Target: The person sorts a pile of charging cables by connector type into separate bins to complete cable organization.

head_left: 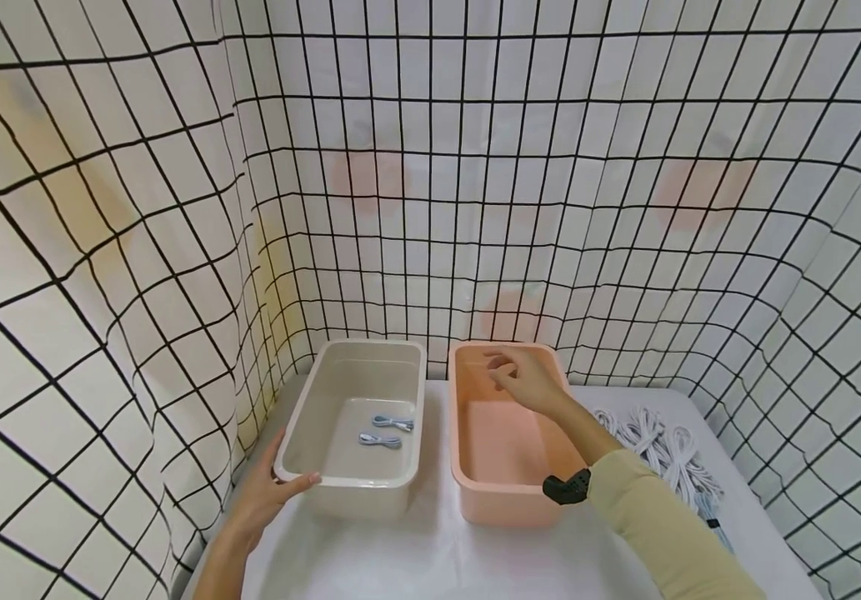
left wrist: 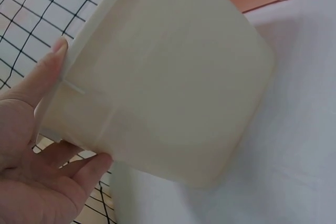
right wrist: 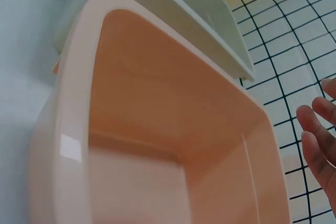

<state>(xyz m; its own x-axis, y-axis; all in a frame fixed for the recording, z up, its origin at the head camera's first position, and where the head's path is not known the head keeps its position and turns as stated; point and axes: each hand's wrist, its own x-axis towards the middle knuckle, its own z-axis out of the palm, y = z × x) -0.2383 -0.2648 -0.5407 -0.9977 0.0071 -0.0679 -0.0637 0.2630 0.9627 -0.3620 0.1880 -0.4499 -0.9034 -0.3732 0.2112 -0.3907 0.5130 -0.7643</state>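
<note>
My left hand grips the near left corner of an off-white plastic bin. In the left wrist view, its thumb lies along the rim and the fingers curl under the corner. Two small tied bundles of pale blue cord, a front one and a back one, lie on that bin's floor. My right hand hovers over the far part of a peach-orange bin, its fingers loosely bent and holding nothing. In the right wrist view, the fingers show beyond the bin's rim.
Several coiled white cords lie on the white table to the right of the orange bin. Near them is a pale blue bundle by a black band. Black grid netting over white sheeting encloses the back and sides.
</note>
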